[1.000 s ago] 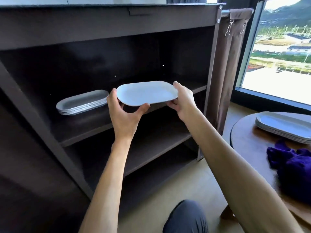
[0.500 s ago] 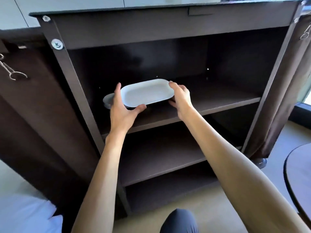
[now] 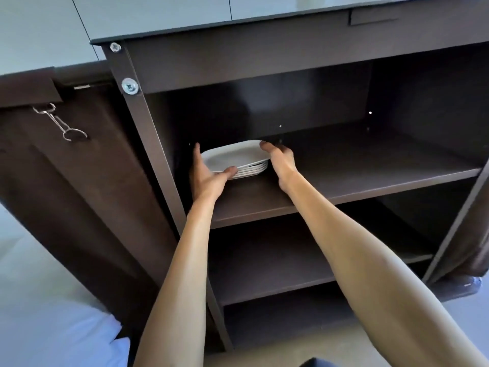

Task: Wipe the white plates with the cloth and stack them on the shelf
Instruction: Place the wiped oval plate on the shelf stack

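Note:
A white oblong plate (image 3: 232, 156) lies on top of a stack of white plates (image 3: 254, 171) at the left end of the dark shelf (image 3: 370, 165). My left hand (image 3: 207, 176) holds the top plate's left end, thumb at its near rim and fingers along the far side. My right hand (image 3: 280, 161) holds the plate's right end, fingers curled over the rim. The cloth is out of view.
The dark brown cabinet has two more shelves (image 3: 264, 263) below. Its left post (image 3: 148, 144) stands close to my left hand. A side panel with a metal hook (image 3: 60, 124) hangs at the left. White bedding (image 3: 53, 335) lies at the bottom left.
Both hands carried the plate leftwards and down into the cabinet, and it now lies on the stack. The view swung left, so the table and cloth left the frame.

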`<state>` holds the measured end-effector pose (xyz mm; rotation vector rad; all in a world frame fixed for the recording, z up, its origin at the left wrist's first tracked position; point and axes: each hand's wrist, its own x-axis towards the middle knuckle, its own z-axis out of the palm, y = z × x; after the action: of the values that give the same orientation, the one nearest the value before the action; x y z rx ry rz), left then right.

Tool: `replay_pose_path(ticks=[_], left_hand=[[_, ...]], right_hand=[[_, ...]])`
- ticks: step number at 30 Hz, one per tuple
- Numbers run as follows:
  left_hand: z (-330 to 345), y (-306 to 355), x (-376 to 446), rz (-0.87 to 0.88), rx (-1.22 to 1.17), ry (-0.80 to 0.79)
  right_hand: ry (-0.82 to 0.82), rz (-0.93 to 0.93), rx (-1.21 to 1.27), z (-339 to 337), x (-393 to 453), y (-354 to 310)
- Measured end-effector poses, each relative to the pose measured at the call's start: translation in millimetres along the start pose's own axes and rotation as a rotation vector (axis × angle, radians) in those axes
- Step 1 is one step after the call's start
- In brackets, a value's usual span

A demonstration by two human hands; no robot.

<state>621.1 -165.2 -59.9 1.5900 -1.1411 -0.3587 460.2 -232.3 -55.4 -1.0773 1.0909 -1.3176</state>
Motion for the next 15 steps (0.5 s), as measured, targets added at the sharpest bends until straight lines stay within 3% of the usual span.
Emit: replay_pose_path(ticks=[5,15], left_hand=[[1.0,-3.6,5.8,-0.047,-0.064,0.054],[4.0,-1.1,13.3,-0.152,-0.105,0.046]], right_hand=[[-0.042,-0.009,-0.108,15.8,36.0,17.9],[-0.039,-0.117,-0.445,14.3,20.3,13.8]])
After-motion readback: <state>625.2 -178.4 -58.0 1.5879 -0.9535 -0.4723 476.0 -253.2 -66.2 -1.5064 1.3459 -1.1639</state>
